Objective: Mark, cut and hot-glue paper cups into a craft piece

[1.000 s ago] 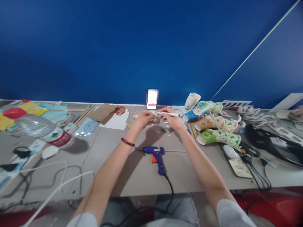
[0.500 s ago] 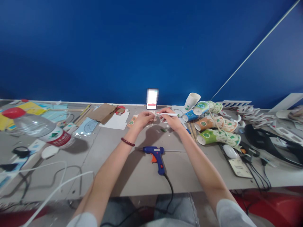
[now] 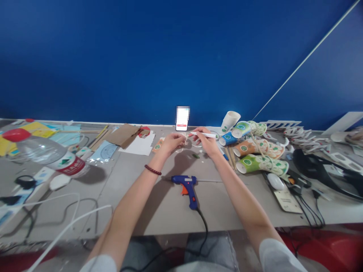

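Observation:
My left hand is closed over an orange-patterned paper cup, most of which the hand hides. Pale loops, perhaps string, show by its fingertips. Just to the right, my right hand is closed on a white pen, which lies nearly level and points left toward the cup. The two hands are close together but apart. In front of them, a blue glue gun with an orange trigger rests on the table, a glue stick running out of its back.
A lit phone leans on the blue wall. Rightward lie joined paper cups, thin sticks and a white mouse. Leftward are cardboard, white paper, a plastic bottle and a power strip.
My right fingers and the pen have shifted slightly, and the pen's green end no longer shows. My left hand and the glue gun have stayed in place.

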The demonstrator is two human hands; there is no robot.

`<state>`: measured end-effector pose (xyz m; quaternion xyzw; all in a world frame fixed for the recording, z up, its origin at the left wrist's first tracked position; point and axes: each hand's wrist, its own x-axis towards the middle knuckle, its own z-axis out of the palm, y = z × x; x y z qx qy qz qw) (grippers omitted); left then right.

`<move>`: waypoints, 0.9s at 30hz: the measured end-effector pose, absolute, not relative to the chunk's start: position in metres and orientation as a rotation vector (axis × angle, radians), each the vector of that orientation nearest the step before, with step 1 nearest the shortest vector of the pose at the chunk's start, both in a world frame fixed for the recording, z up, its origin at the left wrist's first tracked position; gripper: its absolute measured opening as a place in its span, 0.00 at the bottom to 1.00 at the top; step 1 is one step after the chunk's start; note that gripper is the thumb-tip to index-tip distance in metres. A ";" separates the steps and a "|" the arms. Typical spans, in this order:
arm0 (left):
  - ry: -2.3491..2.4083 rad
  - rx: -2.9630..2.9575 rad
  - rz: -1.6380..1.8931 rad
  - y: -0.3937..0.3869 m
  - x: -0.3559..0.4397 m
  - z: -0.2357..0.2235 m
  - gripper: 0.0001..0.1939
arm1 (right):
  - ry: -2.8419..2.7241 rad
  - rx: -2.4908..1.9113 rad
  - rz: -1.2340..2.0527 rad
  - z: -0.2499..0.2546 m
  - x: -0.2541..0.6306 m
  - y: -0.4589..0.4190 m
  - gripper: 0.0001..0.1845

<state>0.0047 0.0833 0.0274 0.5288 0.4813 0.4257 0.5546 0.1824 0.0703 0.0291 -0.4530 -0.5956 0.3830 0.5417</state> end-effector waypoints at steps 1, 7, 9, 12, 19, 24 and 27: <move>1.121 1.260 1.001 0.084 0.005 0.026 0.08 | -1.400 -1.081 0.893 0.029 0.182 0.071 0.13; 1.035 1.300 0.940 0.090 0.004 0.015 0.08 | -1.507 -1.094 0.852 0.021 0.186 0.072 0.18; 1.020 1.303 0.925 0.090 0.005 0.014 0.08 | -1.543 -1.074 0.866 0.019 0.188 0.072 0.17; 1.012 1.311 0.911 0.090 0.005 0.014 0.08 | -1.550 -1.046 0.912 0.017 0.189 0.074 0.16; 0.992 1.330 0.886 0.089 0.005 0.015 0.09 | -1.480 -1.054 0.961 0.022 0.186 0.072 0.14; 0.986 1.342 0.879 0.090 0.005 0.013 0.09 | -1.437 -1.076 0.973 0.026 0.184 0.071 0.15; 0.992 1.344 0.884 0.090 0.005 0.013 0.08 | -1.429 -1.086 0.971 0.026 0.185 0.072 0.16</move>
